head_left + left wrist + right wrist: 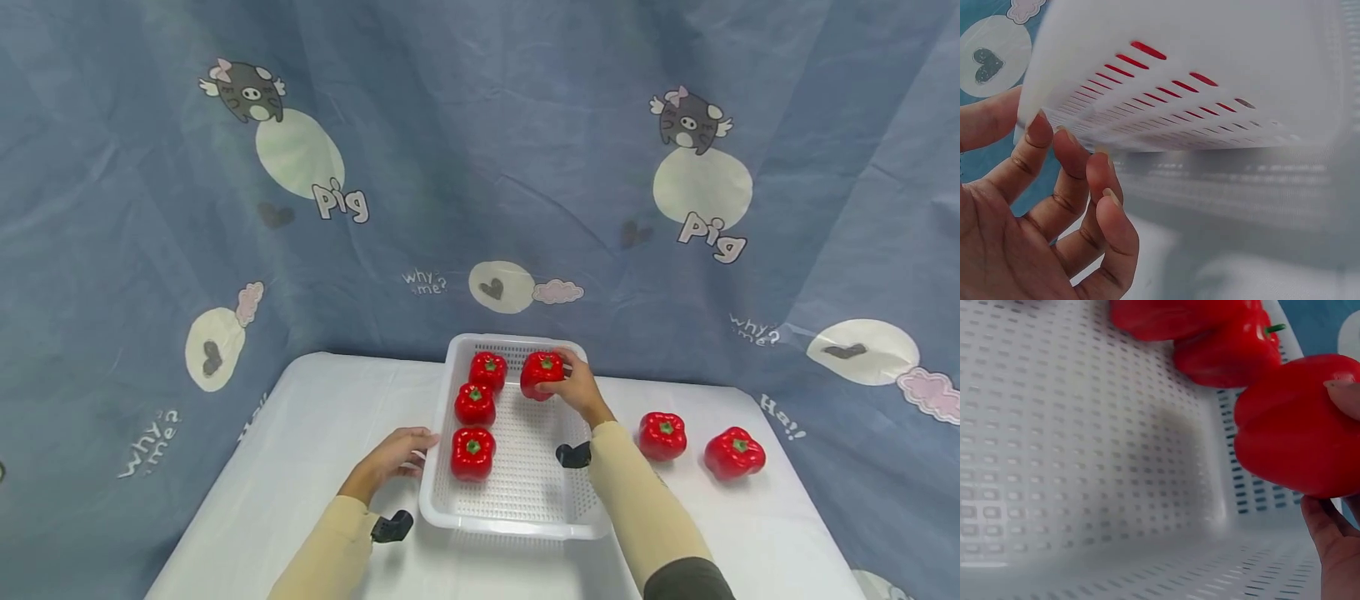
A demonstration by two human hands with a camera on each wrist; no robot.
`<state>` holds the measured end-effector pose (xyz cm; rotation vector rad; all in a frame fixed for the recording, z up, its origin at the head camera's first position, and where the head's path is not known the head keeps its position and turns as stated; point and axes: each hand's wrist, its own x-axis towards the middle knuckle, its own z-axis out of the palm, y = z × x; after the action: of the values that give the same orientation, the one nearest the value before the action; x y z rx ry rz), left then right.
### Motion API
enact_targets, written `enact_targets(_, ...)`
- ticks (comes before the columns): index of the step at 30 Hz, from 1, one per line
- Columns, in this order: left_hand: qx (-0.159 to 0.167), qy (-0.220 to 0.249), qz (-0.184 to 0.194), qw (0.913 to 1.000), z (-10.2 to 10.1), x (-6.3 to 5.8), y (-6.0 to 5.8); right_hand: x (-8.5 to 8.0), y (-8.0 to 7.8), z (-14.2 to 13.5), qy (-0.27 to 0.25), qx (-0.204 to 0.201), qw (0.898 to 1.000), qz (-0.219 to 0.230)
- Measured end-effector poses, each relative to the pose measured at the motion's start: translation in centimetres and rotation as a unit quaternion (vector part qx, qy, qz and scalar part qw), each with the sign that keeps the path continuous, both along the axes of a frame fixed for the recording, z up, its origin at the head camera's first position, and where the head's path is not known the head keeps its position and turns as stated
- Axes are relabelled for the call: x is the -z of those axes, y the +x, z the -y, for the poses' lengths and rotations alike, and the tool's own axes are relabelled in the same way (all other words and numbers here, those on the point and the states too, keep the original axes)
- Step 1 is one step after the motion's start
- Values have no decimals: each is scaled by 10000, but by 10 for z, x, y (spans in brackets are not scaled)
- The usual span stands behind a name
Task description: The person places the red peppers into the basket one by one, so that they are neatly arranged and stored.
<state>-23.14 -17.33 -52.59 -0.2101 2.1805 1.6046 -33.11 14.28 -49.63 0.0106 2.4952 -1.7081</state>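
My right hand (576,383) grips a red bell pepper (541,375) at the far right of a white plastic basket (525,529). In the right wrist view, this held pepper (1297,428) hangs above the basket floor, with a thumb on one side and fingers beneath. At the basket's left side my left hand (401,454) holds the rim, its bent fingers (1069,153) against the outer wall. Down the left side inside stand three red peppers in a row: a far one (488,371), a middle one (475,405) and a near one (472,455).
Two more red peppers lie on the white table (322,417) right of the basket, one (662,436) beside my right sleeve and another (735,454) farther right. A blue cloth (480,167) with pig prints hangs behind the table. Small holes cover the basket's floor and walls.
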Motion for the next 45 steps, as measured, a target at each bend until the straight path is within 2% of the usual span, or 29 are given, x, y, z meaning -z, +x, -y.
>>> enact_targets(10,51,-229,-84,9997,2,0,2,17,-4,16,-135,277,9994,125)
enact_targets(15,78,-200,-69,9997,2,1,2,21,-3,22,-31,435,9987,256)
enact_targets(19,63,-179,-68,9998,2,1,2,23,-4,25,117,508,9985,141)
enact_targets(33,93,-152,-103,9998,2,-4,3,31,-11,25,226,460,9987,45)
enact_targets(41,87,-214,-94,9997,1,-2,2,33,-11,25,670,427,9968,-6)
enact_targets(45,78,-232,-81,9997,0,-3,1,32,-11,26,691,404,9968,-31)
